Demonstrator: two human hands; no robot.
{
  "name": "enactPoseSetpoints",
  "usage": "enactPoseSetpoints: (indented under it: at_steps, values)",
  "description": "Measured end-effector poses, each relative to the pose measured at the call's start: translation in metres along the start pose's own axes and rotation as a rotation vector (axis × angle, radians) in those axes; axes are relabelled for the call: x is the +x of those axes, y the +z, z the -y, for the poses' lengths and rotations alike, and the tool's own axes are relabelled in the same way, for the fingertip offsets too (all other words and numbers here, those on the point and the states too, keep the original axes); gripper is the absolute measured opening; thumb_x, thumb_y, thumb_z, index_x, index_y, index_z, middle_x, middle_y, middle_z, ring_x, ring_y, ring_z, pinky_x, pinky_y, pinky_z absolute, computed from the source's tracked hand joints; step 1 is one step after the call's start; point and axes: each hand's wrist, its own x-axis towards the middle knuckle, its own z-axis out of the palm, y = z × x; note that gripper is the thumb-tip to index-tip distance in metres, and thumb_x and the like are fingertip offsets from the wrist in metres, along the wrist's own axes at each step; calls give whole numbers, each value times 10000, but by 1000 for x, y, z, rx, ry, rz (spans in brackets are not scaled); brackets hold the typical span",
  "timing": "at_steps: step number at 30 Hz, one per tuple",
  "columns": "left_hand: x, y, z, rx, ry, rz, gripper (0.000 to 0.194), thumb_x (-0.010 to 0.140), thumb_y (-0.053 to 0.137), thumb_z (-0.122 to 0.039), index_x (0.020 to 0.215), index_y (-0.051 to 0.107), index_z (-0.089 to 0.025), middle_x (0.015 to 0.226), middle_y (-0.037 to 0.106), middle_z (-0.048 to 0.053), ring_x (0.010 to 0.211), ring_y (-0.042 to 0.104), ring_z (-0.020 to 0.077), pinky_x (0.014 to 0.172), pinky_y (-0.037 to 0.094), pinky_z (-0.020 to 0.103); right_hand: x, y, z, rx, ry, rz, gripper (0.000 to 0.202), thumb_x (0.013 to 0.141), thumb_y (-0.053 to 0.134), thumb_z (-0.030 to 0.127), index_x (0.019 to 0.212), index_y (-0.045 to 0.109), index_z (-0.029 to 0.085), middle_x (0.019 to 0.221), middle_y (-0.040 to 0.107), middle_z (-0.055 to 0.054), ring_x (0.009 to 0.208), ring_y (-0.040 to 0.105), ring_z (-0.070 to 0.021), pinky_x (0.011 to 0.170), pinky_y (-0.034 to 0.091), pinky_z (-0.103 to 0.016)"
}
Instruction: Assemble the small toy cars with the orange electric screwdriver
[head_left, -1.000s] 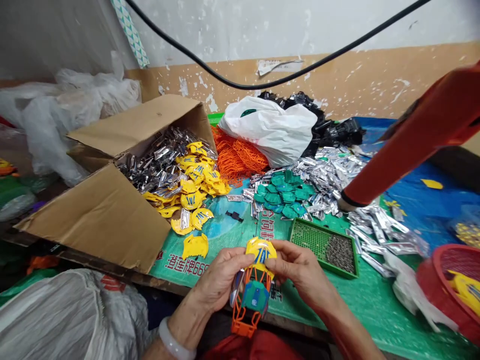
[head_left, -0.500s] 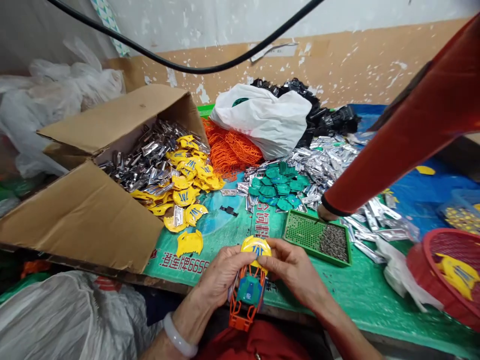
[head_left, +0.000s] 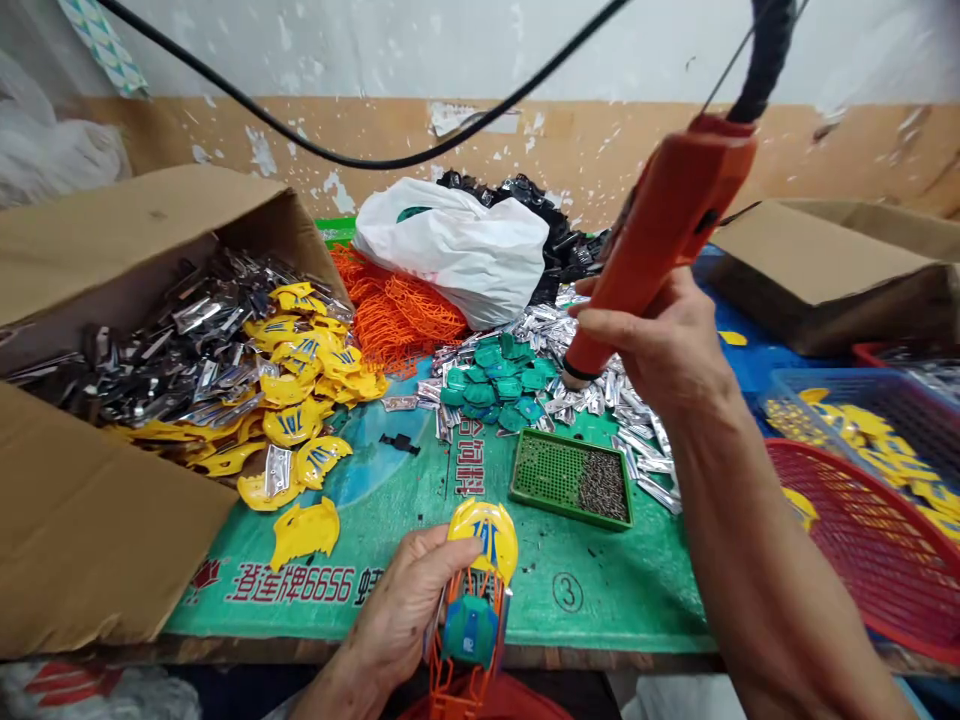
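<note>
My left hand (head_left: 416, 585) is closed on a small assembly near the table's front edge. That assembly has a round yellow cap (head_left: 484, 535) with blue marks, a green middle piece (head_left: 469, 628) and an orange frame (head_left: 454, 690). My right hand (head_left: 660, 340) is wrapped round a red powered screwdriver (head_left: 660, 220) that hangs from a black cable. Its black-ringed lower end tilts down over the silver metal pieces. Just below stands a green tray (head_left: 544, 478) with small screws (head_left: 602, 485) at its right side.
A cardboard box (head_left: 112, 530) spills metal strips and yellow caps (head_left: 296, 420) at left. Green pieces (head_left: 499, 380), orange frames (head_left: 397, 310) and a white bag (head_left: 457, 250) lie mid-table. Red (head_left: 832, 560) and blue baskets (head_left: 795, 385) stand at right.
My right hand has let go of the assembly and taken hold of the red screwdriver. The view has shifted to the right, and my left hand still holds the assembly.
</note>
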Motion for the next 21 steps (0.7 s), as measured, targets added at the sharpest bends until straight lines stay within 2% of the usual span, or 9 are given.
enactPoseSetpoints:
  at_steps: [2,4,8,11,14,21]
  values:
    - [0,0,0,5,-7,-22,262,679,752,-341,763,699,-98,601,668,41,499,581,113,496,450,202,9,14,1,30,41,-21,415,543,777,174,913,590,189,748,555,51,667,547,-102,651,459,-300]
    - [0,-2,0,14,-23,-49,285,676,751,-355,785,697,-98,612,677,50,516,595,126,503,450,209,6,20,4,22,72,5,443,550,766,165,962,603,168,720,520,62,639,504,-85,616,423,-282]
    - [1,-4,-1,8,-74,-72,299,682,747,-362,819,688,-103,620,682,49,521,598,131,507,447,213,-29,20,3,-50,96,7,523,564,768,151,1062,610,181,714,567,52,609,521,-101,561,421,-278]
    - [3,-1,-1,-6,-98,-56,284,684,745,-358,809,683,-110,613,676,40,515,590,123,505,440,208,-64,19,-6,-110,135,-78,417,596,743,140,992,629,200,715,620,29,602,566,-128,568,463,-305]
    - [5,3,-1,-19,-103,-51,257,680,747,-351,767,678,-119,600,670,32,512,588,118,509,441,204,-89,21,-15,-105,182,-148,328,615,724,152,925,627,193,687,615,26,569,558,-127,544,464,-306]
    - [6,7,0,-33,-102,1,269,681,739,-370,773,696,-121,604,684,45,506,600,129,491,447,211,-101,25,-22,-52,161,-224,462,628,722,146,1064,585,208,677,610,37,558,559,-128,547,470,-306]
